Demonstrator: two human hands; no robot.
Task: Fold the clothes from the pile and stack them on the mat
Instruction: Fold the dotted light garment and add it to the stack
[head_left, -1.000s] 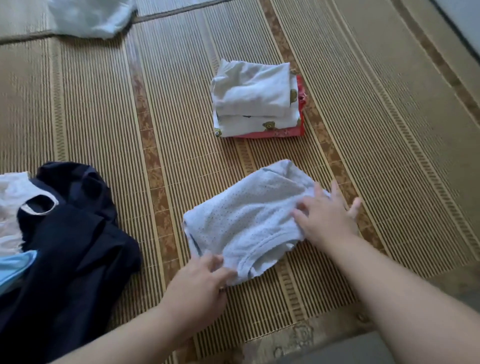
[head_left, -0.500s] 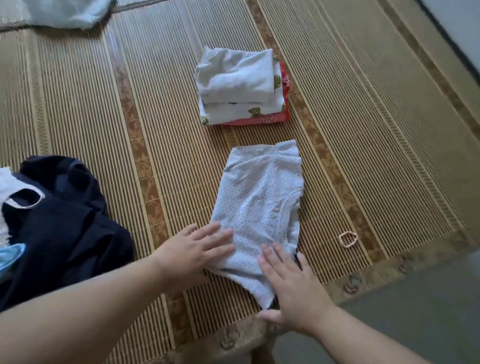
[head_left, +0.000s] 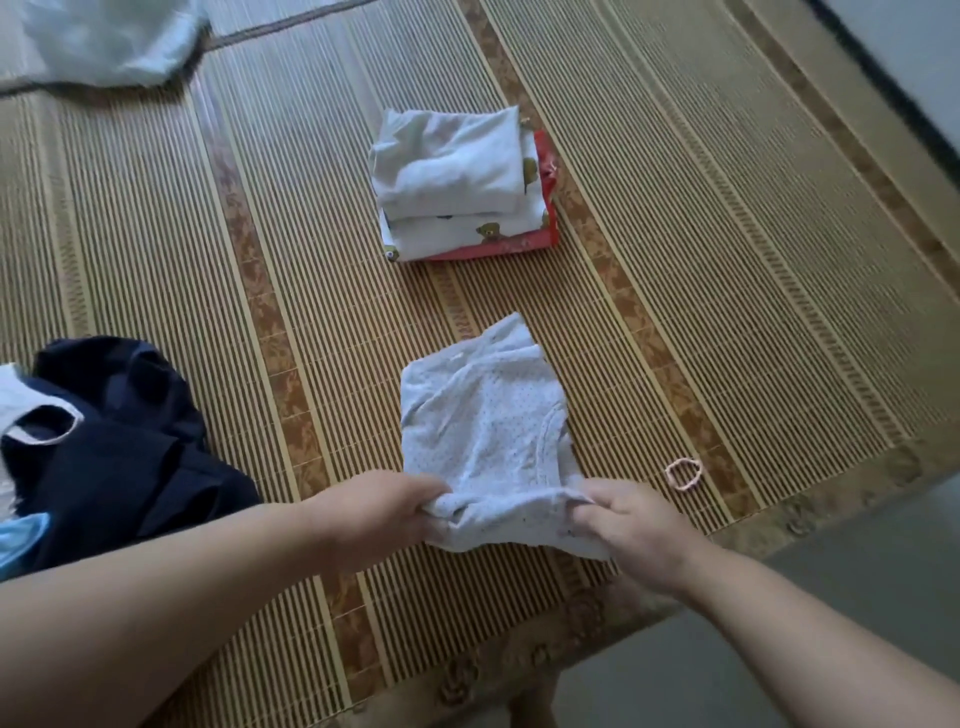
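A pale blue dotted garment (head_left: 483, 421) lies on the bamboo mat (head_left: 727, 270) in front of me. My left hand (head_left: 379, 512) grips its near left corner, and my right hand (head_left: 631, 527) pinches its near right corner; the near edge is bunched and lifted between them. Farther back sits a stack of folded clothes (head_left: 460, 182): a white piece on top, a bear-print piece under it, a red one at the bottom. At the left edge is the unfolded pile (head_left: 109, 452), mostly dark navy fabric with white and light blue pieces.
A small pink hair tie (head_left: 684, 473) lies on the mat right of the garment. A white cloth (head_left: 104, 39) lies at the far left corner. The mat's patterned border (head_left: 831, 506) runs along the near right, with grey floor (head_left: 857, 587) beyond.
Both hands went from pressing flat on the dotted garment to gripping its near corners, and the near edge has lifted off the mat. Before that the garment was turned lengthwise.
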